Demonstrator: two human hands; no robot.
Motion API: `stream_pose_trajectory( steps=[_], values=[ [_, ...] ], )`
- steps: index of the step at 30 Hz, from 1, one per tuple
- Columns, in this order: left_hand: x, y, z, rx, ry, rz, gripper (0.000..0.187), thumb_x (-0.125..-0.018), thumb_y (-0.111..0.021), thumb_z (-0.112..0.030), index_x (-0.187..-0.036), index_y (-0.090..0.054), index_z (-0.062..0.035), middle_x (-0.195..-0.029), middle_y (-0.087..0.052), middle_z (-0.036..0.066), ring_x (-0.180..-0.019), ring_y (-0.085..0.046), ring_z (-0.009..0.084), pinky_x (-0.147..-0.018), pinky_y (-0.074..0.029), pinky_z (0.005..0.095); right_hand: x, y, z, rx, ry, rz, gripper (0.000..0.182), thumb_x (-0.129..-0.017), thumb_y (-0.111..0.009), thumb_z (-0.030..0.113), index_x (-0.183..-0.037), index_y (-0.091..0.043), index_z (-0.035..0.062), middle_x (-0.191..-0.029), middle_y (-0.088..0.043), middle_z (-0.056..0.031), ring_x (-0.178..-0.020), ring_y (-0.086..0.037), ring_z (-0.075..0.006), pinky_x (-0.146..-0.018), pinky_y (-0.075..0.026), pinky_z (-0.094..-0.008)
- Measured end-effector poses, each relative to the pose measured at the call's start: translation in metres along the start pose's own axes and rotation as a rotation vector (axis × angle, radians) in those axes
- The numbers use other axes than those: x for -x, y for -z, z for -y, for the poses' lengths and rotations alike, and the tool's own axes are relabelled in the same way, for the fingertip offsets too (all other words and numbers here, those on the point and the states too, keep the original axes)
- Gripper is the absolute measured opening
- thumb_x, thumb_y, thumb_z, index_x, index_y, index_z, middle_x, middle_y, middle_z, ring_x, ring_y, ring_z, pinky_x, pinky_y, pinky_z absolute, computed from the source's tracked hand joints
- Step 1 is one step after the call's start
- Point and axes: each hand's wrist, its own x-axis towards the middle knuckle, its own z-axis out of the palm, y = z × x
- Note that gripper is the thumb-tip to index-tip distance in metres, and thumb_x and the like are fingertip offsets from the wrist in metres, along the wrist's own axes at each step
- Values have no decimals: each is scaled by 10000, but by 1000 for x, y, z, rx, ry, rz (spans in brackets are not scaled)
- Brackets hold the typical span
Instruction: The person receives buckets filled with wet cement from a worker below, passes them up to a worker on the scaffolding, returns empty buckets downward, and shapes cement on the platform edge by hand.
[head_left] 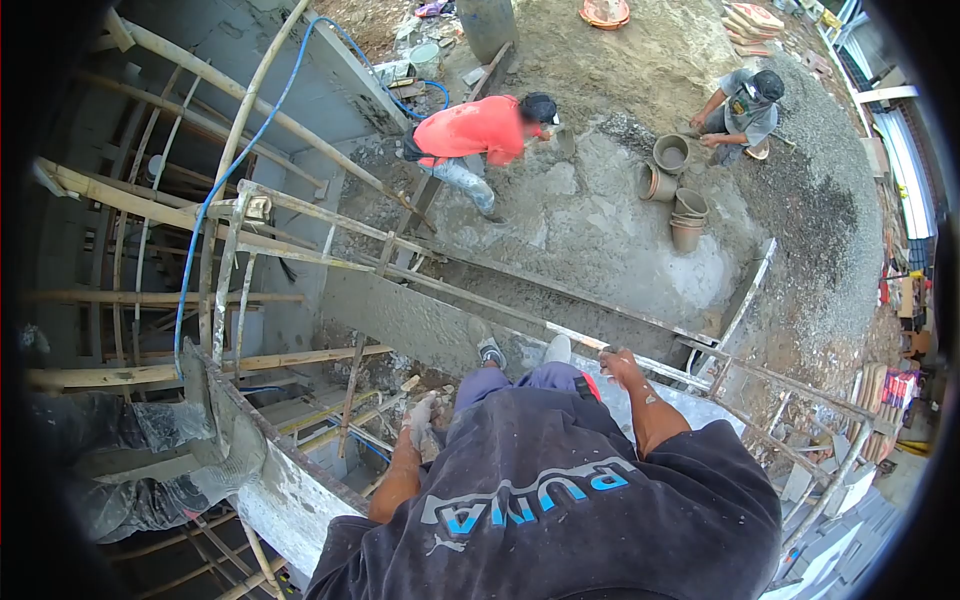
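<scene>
My right hand (622, 368) rests at a long wooden rail (570, 335), its fingers curled over the rail's edge. My left hand (420, 412) hangs low beside my left thigh. It looks coated in grey cement, and its fingers are too blurred to make out whether anything is in them. Below me, my shoes (490, 350) stand on a narrow grey concrete ledge (400, 315). On the far side of the rail runs a trough-like strip edged by a board (590, 300).
A person in a red shirt (470, 130) bends over wet concrete (560, 215). Another person (745, 110) crouches near several buckets (688, 215). Bamboo poles (250, 100) and a blue hose (235, 165) cross the left, above a deep drop. Gravel (825, 190) lies at right.
</scene>
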Motion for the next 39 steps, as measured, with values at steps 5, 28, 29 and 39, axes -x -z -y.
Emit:
stream_pose_trajectory(
  steps=[5, 28, 29, 39],
  values=[
    [15, -7, -6, -12, -34, -1, 230, -917, -578, -354, -908, -605, -126, -750, -616, -16, -603, -598, 131, -473, -446, 268, -9, -1, -8, 11, -16, -14, 274, -843, -641, 272, -989, -592, 46, -827, -644, -65, -672, -622, -181, -583, -487, -377],
    [-26, 10, 21, -22, 8, 12, 265, -902, -583, -404, -847, -628, -149, -670, -624, 10, -538, -571, 147, -479, -451, 290, -3, -3, -11, 39, -21, -10, 315, -854, -637, 296, -1054, -588, 57, -874, -651, -78, -719, -619, -172, -600, -501, -358],
    [-24, 9, 20, -14, 21, 0, 261, -901, -586, -400, -843, -628, -149, -678, -627, 12, -543, -571, 146, -483, -451, 286, -4, -3, -13, 36, -23, -7, 317, -854, -637, 296, -1059, -590, 58, -873, -650, -77, -720, -619, -172, -599, -500, -357],
    [-16, 2, 16, -29, 55, 20, 251, -904, -573, -356, -1008, -636, -136, -917, -659, -6, -718, -593, 117, -602, -463, 281, -13, 0, -22, 25, -31, -23, 290, -849, -643, 295, -1009, -623, 54, -828, -644, -66, -694, -613, -178, -579, -482, -358]
  ],
)
